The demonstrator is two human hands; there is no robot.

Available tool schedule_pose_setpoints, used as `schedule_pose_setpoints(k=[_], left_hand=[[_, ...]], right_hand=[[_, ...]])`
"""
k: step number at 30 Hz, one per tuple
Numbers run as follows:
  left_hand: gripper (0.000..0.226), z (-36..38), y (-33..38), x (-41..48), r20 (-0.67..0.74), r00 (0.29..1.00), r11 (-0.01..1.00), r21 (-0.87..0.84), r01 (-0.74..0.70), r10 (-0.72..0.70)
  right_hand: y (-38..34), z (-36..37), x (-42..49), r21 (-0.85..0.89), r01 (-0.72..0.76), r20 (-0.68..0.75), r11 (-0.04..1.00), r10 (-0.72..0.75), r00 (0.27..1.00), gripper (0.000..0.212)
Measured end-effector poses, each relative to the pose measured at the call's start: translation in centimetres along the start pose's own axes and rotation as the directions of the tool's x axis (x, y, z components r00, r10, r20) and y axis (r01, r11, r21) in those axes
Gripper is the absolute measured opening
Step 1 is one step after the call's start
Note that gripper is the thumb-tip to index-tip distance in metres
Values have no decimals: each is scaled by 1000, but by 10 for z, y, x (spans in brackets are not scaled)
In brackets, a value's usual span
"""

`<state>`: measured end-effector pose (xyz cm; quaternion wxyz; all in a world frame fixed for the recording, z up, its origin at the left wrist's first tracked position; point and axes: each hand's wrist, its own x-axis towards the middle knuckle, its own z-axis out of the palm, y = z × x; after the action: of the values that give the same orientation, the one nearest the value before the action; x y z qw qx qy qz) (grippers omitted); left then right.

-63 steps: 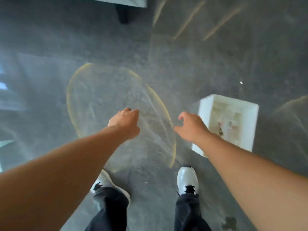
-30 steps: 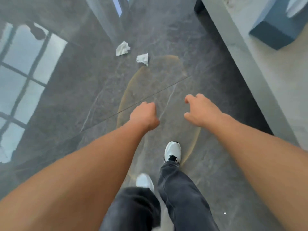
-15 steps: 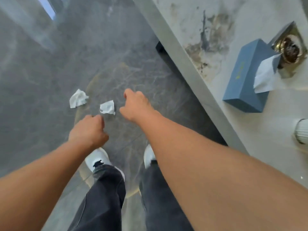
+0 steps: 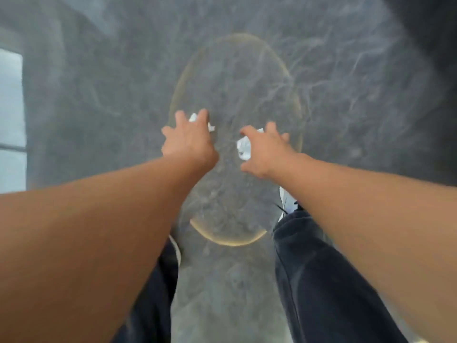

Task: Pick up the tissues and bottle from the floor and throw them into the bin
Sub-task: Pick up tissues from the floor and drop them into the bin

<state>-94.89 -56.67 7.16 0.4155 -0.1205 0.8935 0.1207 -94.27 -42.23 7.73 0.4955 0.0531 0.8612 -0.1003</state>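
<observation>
Two crumpled white tissues lie on the dark marble floor. My left hand is spread over the left tissue, which shows between and beside the fingers. My right hand reaches down with thumb and forefinger apart around the right tissue. Neither tissue is lifted as far as I can see. The picture is blurred by motion. No bottle and no bin are in view.
A pale oval ring reflection marks the glossy floor under my hands. My dark trouser legs and a white shoe stand just behind them. A bright window reflection lies at the left, a dark shape at the top right.
I have bent down to the floor. Both hands dropped from above the tissues onto them and their fingers spread. The counter with the tissue box has left the view.
</observation>
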Motion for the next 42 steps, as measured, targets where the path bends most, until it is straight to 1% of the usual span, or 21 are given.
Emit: schedule_pose_setpoints(k=[4,6,7,9,10,12,13,15,16,19,21,23,25,27,29,32,34,37,39,40,42], left_hand=[[67,35,-34,51,-7,969,949,203,-239,246],[72,46,-53,68,31,947,916,244,-319,321],[73,51,-63,75,31,934,897,269,-351,356],[65,60,-77,86,-15,901,852,333,-404,434],[52,64,-82,90,-43,884,838,342,-425,466],[23,69,-82,92,-54,881,846,315,-431,469],[16,70,-80,89,-32,898,866,285,-412,438],[12,68,-74,74,6,941,920,207,-333,339],[13,65,-68,64,-4,953,938,180,-297,303],[13,45,-36,33,-74,954,951,132,-280,291],[14,23,-5,12,-74,950,948,125,-293,303],[14,0,29,-10,-59,947,943,132,-307,316],[15,-25,66,-29,-63,940,935,137,-326,337],[17,-51,109,-49,-75,928,926,134,-354,366],[18,-77,154,-74,-87,913,913,137,-385,398],[19,-105,206,-101,-107,886,890,136,-436,450],[17,-124,241,-124,-111,853,859,122,-497,509],[12,-137,276,-152,-92,794,797,152,-585,601],[11,-136,285,-162,-77,774,771,195,-606,628],[12,-135,287,-167,-64,764,753,240,-612,642],[14,-129,286,-176,-37,752,714,347,-608,659]], right_hand=[[8,50,41,3,-59,-74,998,59,996,61],[12,67,54,-34,-73,-101,997,70,992,59],[14,75,60,-47,-69,-142,997,61,988,57],[20,88,73,-48,-43,-258,998,29,966,46],[24,93,79,-19,-21,-289,1000,15,957,35],[32,98,86,46,26,-278,999,-12,961,17],[35,97,85,76,41,-256,996,-20,967,14],[39,90,76,121,66,-238,990,-36,971,10],[41,85,69,128,82,-242,988,-49,969,9],[52,56,47,115,150,-270,982,-114,956,10],[64,28,30,103,168,-302,980,-130,944,14],[77,-4,9,91,122,-327,988,-86,941,20],[92,-38,-15,122,59,-342,991,-13,939,24],[113,-73,-46,156,31,-350,987,26,936,25],[140,-104,-84,155,30,-352,987,26,935,26],[177,-138,-132,138,55,-336,989,-5,942,35],[205,-158,-165,154,8,-321,988,42,946,39],[237,-168,-203,268,-60,-368,962,160,916,33],[250,-160,-222,354,-77,-422,932,232,876,20],[255,-152,-231,416,-74,-442,906,272,855,18],[262,-129,-248,536,-75,-441,841,355,825,27]])
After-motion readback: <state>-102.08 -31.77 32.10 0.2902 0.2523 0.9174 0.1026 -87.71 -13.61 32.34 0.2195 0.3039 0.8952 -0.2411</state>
